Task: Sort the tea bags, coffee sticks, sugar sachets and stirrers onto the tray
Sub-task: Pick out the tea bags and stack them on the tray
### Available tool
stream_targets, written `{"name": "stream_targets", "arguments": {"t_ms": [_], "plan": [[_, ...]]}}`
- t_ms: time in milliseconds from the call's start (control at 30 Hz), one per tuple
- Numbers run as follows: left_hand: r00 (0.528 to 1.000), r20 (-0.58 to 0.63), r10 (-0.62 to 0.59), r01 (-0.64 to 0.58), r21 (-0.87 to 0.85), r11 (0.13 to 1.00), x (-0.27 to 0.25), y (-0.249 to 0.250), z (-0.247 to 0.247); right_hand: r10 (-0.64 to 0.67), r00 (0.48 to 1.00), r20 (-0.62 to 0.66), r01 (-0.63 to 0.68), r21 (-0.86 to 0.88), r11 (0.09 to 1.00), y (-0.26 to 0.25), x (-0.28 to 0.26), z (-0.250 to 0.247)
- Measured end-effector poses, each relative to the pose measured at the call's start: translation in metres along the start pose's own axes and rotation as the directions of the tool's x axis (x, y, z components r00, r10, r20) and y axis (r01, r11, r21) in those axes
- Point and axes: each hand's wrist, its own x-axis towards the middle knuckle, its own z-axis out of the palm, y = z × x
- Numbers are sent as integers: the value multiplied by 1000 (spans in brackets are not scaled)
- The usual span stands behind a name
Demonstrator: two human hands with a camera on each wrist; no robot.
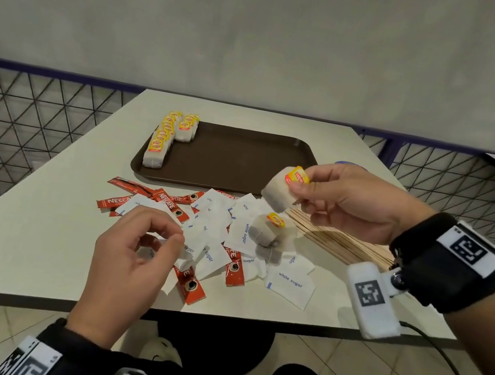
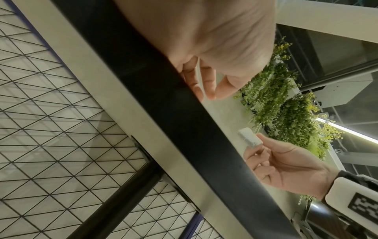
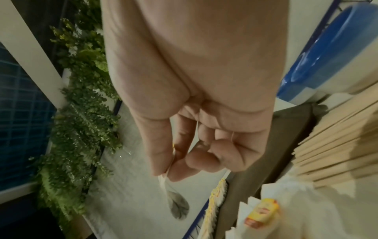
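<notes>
Tabletop (image 1: 45, 218): pale slab carrying everything; I sit at its near edge.

Tray (image 1: 237, 162): brown, lying beyond the loose pile, its long axis running left to right; most of its floor is bare.

Tea bags on tray (image 1: 165, 136): yellow-tagged, lined up along the tray's left end and far-left corner.

Stirrers (image 1: 339, 240): bundle of thin wooden sticks on the tabletop, right of the pile, under my right hand, fanning toward the near right.

Sugar sachets (image 1: 289, 282): white, marked "white sugar", scattered mid-pile, overlapping one another.

Coffee sticks (image 1: 171, 200): red, mixed through the left and near parts of the pile, some under sachets.

Right hand (image 1: 349, 202): raised above the pile's right edge, just beside the tray's near-right corner; thumb and fingertips pinch the held tea bag.

Left hand (image 1: 131, 259): hovering over the pile's near-left part, fingers loosely curled toward the thumb, holding nothing that I can see.

Held tea bag (image 1: 285, 187): in my right hand, tag uppermost, pouch hanging toward the tray.

Loose tea bags (image 1: 267, 234): at least two left in the pile, just below the held one.

Relation for the next move: I judge the row lies forward and left of my right hand, across the tray's bare floor; my right hand is nearer the tray.
</notes>
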Motion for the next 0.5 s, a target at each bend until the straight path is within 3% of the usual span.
{"name": "stream_targets", "arguments": {"t_ms": [133,233,500], "plan": [[1000,1,-12,12,7,1000,0,-1,1,97,995,6,-96,-67,993,21,2,6],[1000,6,-2,2,6,1000,0,0,0,133,989,-67,-141,-151,978,32,7,15],[1000,12,13,-13,0,1000,-1,0,-1,-43,985,-168,-46,-495,868,40,14,21]]}}
